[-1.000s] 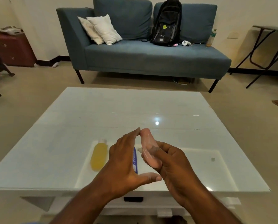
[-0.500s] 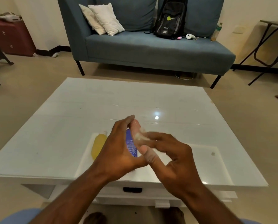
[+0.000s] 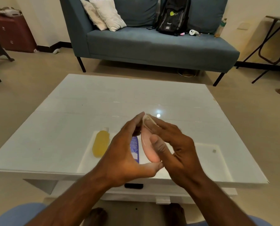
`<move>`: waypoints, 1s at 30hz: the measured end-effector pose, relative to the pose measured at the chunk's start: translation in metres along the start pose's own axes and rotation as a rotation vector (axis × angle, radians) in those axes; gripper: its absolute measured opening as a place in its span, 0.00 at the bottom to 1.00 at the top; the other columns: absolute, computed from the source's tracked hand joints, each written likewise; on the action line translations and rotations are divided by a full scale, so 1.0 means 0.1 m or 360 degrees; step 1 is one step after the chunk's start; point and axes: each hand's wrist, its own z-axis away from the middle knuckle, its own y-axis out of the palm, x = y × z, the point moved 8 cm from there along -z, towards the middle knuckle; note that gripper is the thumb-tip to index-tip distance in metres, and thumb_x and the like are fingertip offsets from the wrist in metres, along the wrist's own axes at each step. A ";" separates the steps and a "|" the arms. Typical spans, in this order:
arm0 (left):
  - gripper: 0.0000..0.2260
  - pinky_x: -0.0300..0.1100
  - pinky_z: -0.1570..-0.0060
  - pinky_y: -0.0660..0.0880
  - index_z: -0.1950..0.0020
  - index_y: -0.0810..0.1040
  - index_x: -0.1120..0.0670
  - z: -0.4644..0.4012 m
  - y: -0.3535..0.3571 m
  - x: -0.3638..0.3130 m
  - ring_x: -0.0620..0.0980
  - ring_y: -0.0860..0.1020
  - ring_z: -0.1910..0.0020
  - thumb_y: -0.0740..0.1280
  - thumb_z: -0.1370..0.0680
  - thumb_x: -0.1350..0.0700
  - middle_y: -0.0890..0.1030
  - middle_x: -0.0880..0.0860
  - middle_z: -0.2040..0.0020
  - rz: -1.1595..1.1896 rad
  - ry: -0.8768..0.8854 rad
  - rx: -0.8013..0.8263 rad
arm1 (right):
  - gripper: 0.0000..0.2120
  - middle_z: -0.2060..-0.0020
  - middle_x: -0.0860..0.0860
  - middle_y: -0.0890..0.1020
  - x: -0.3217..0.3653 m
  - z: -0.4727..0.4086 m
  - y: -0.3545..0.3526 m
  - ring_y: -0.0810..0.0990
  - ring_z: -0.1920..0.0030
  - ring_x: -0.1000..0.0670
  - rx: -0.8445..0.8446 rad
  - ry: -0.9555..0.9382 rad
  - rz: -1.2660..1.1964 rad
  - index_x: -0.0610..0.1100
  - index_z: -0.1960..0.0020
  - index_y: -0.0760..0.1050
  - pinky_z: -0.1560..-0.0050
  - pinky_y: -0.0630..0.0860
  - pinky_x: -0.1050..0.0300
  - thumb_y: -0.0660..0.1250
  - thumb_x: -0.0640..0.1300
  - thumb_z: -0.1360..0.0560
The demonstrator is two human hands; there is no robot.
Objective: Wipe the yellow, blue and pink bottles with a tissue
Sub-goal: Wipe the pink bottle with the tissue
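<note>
Pink bottle (image 3: 149,149) held up above near edge of white table (image 3: 62,128), btwn both hands, long axis roughly upright, tilted a bit. Left hand (image 3: 124,154) grips it end to end: fingertips at top end, thumb under bottom end, fingers curved, close together. Right hand (image 3: 173,147) on bottle's right side; thumb lies across its face, fingers stretched toward the top, slightly fanned, pressing a thin whitish tissue (image 3: 146,119) against the top end. Tissue small, crumpled, mostly hidden by fingers; how much wraps the bottle, can't tell. Blue bottle (image 3: 134,148) lies flat on table just behind left hand, label w/ white print showing, partly hidden. Yellow bottle (image 3: 101,142) lies flat just left of blue, white cap pointing away, apart from hands. Both on a paler rectangular patch of tabletop. Beyond table: blue-grey sofa (image 3: 152,44) w/ two pale cushions (image 3: 105,13) and black backpack (image 3: 173,15). Red cabinet (image 3: 12,31) far left by wall. Dark folding table frame (image 3: 272,39) far right.
</note>
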 end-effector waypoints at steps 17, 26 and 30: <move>0.51 0.32 0.43 0.75 0.22 0.57 0.43 -0.03 -0.02 0.09 0.39 0.74 0.34 0.81 0.38 0.50 0.72 0.37 0.32 0.0368 -0.0140 -0.0035 | 0.17 0.38 0.59 0.86 0.15 0.01 -0.02 0.82 0.33 0.48 -0.0054 -0.0096 -0.0284 0.52 0.39 0.85 0.34 0.78 0.48 0.59 0.56 0.15; 0.53 0.36 0.42 0.77 0.22 0.55 0.41 -0.02 0.01 0.07 0.41 0.76 0.36 0.81 0.40 0.48 0.74 0.37 0.34 0.0335 -0.0135 -0.0007 | 0.23 0.41 0.68 0.84 0.07 -0.02 -0.03 0.76 0.29 0.54 -0.0060 0.0066 -0.0300 0.62 0.43 0.85 0.30 0.72 0.61 0.53 0.67 0.17; 0.54 0.40 0.42 0.78 0.22 0.54 0.39 0.00 0.02 0.07 0.42 0.77 0.37 0.80 0.41 0.44 0.76 0.38 0.35 0.0354 -0.0164 0.0019 | 0.27 0.35 0.65 0.82 0.00 -0.03 0.05 0.68 0.23 0.49 0.0090 0.0168 -0.0083 0.60 0.37 0.82 0.23 0.66 0.55 0.50 0.69 0.18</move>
